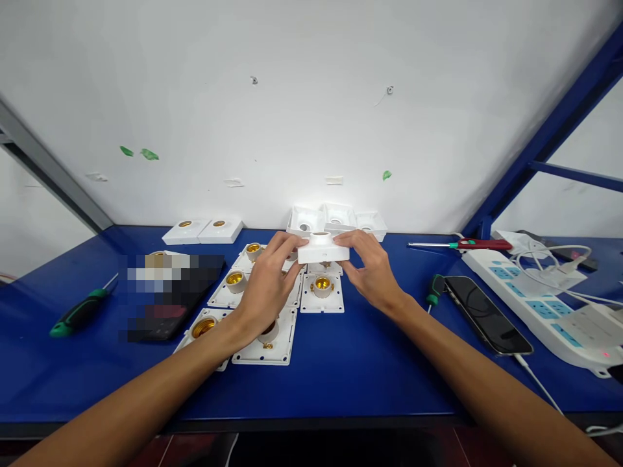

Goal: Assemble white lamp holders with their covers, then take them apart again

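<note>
Head view: two hands (265, 279) (374, 275) hold one white cover (324, 253).

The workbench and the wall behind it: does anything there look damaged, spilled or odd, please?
The wall looks odd: green scraps and pale, uneven patches mark it, perhaps leftovers. No spill shows on the blue workbench.

Left hand (269, 280), right hand (374, 271) hold 1 white cover (324, 253).

White cover (324, 252), round collar upward
</note>
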The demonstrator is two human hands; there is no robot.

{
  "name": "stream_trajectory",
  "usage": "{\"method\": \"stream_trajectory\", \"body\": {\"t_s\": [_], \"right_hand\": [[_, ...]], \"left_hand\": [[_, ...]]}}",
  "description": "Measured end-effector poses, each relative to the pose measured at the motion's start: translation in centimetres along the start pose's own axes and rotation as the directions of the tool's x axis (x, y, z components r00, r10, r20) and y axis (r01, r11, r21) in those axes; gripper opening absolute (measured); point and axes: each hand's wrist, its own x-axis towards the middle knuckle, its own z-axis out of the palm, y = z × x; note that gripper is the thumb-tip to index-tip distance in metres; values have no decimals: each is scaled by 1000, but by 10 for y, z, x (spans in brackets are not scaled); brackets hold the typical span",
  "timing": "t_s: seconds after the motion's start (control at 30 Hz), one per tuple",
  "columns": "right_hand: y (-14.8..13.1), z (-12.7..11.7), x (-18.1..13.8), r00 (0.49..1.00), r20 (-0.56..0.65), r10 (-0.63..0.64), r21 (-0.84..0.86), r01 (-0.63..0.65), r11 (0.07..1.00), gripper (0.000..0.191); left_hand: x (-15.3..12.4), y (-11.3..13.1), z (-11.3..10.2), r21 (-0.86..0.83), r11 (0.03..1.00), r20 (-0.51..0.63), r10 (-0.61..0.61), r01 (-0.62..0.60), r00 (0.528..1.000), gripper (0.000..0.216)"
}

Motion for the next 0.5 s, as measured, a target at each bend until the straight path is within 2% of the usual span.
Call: {"method": "stream_trajectory", "body": {"t_s": [0.1, 0.23, 0.3, 0.4, 0.5], "right_hand": [[-4, -2, 3, 998, 50, 37, -9, -36, 999, 28], [-11, -5, 5, 985, 169, 33, -43, -26, 999, 52], [-15, -5, 5, 979, 205, 17, -65, -4, 998, 58], [-18, -5, 4, 975, 222, -23, -81, 42, 996, 54], [-15, -6, 4, 979, 204, -14, -90, 33, 995, 46]], "left_hand": [[1, 3, -1, 35, 999, 16, -4, 3, 1000, 24], [1, 5, -1, 190, 977, 55, 84, -93, 995, 27], [0, 5, -1, 209, 968, 71, 126, -138, 989, 29], [-2, 6, -1, 171, 973, 63, 145, -154, 987, 29], [-1, 8, -1, 160, 982, 52, 96, -103, 994, 32]]}}
